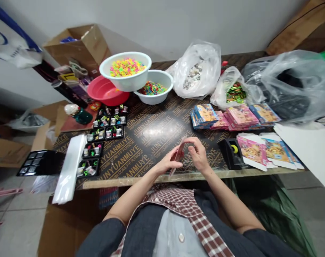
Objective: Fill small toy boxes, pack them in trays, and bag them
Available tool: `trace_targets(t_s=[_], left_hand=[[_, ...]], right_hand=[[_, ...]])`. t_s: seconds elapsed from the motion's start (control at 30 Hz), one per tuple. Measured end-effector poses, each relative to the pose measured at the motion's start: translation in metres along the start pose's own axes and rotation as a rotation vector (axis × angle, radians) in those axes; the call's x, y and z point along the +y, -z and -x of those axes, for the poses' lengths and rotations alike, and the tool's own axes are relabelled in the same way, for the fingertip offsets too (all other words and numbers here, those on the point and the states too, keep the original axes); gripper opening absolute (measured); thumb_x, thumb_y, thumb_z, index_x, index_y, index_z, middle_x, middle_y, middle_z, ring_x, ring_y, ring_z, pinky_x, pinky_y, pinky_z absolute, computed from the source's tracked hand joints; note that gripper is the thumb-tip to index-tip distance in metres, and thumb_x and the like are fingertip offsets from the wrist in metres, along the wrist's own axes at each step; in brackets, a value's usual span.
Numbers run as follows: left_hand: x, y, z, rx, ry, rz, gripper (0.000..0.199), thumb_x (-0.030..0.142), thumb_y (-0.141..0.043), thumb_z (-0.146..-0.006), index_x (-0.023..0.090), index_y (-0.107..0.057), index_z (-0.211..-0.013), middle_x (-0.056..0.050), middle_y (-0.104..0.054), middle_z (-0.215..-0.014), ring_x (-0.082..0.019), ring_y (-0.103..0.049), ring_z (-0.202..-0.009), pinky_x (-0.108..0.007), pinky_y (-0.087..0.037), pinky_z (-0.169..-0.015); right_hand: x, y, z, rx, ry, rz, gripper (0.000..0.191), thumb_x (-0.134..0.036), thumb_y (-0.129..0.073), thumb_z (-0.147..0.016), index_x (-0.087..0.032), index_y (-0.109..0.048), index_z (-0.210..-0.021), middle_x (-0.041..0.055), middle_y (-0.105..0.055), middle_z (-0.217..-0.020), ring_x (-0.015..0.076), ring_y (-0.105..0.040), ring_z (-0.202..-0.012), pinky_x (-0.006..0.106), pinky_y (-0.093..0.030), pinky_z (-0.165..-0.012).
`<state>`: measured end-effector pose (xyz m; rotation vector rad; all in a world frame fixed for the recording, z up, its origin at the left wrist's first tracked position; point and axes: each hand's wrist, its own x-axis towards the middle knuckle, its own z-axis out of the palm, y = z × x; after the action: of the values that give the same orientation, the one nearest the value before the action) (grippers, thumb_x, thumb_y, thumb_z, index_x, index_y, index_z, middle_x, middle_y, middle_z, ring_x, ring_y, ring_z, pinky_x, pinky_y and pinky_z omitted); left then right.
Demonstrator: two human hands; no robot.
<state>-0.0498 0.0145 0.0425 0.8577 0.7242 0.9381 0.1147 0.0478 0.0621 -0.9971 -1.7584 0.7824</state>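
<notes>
Just above the table's front edge, my left hand (166,162) and my right hand (198,155) face each other. Between them is a thin, clear plastic sleeve (178,156) with something reddish inside, partly hidden by my fingers. Both hands pinch it, and it stands tilted on edge. Near my right hand, a black tape dispenser (232,153) holds a yellow-cored roll. To the left of my left hand, black compartment trays (98,142) hold small colourful items.
The dark printed plywood tabletop (151,132) holds white bowls (125,71) of colourful pieces, a red basin (106,91), plastic bags (196,69), stacked printed boxes (240,116), flat cartons (252,151) and a stack of clear sleeves (69,167). Cardboard boxes (76,48) stand behind the left side.
</notes>
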Motion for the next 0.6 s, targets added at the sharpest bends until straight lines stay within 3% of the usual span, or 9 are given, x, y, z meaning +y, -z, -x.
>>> trace_targets(t_s=[0.23,0.4,0.5,0.6], left_hand=[[-0.012,0.008,0.01,-0.023,0.123,0.152,0.074,0.043,-0.079,-0.062,0.023,-0.061,-0.131,-0.009,-0.07,-0.12,-0.032,-0.06,-0.117,-0.042,-0.045,-0.097],[-0.01,0.007,0.01,-0.013,0.102,0.122,0.074,0.033,-0.079,-0.058,0.021,-0.062,-0.129,-0.008,-0.07,-0.12,-0.03,-0.061,-0.115,-0.039,-0.045,-0.097],[-0.006,0.008,0.008,0.02,0.096,0.105,0.067,0.027,-0.08,-0.052,0.018,-0.067,-0.118,-0.007,-0.074,-0.107,-0.028,-0.066,-0.102,-0.037,-0.047,-0.093],[-0.003,0.012,0.007,0.106,0.071,0.094,0.059,0.028,-0.078,-0.051,0.015,-0.069,-0.108,-0.008,-0.076,-0.098,-0.027,-0.069,-0.092,-0.037,-0.05,-0.088]], right_hand=[[0.004,-0.004,-0.014,-0.108,-0.043,0.062,0.065,-0.08,-0.032,-0.09,-0.023,-0.061,-0.074,0.0031,-0.06,-0.073,0.02,-0.054,-0.071,0.037,-0.042,-0.078],[0.009,-0.005,-0.015,-0.223,-0.048,0.077,0.079,-0.085,-0.016,-0.086,-0.022,-0.051,-0.056,0.0027,-0.054,-0.066,0.0192,-0.052,-0.071,0.039,-0.042,-0.084],[0.011,0.0,-0.015,-0.2,-0.078,-0.016,0.08,-0.086,-0.014,-0.085,-0.022,-0.055,-0.06,0.0065,-0.064,-0.081,0.0223,-0.058,-0.086,0.043,-0.043,-0.094],[0.015,0.004,-0.015,-0.038,-0.191,-0.163,0.074,-0.09,-0.04,-0.078,-0.022,-0.068,-0.088,0.0111,-0.065,-0.12,0.0273,-0.059,-0.114,0.043,-0.043,-0.102]])
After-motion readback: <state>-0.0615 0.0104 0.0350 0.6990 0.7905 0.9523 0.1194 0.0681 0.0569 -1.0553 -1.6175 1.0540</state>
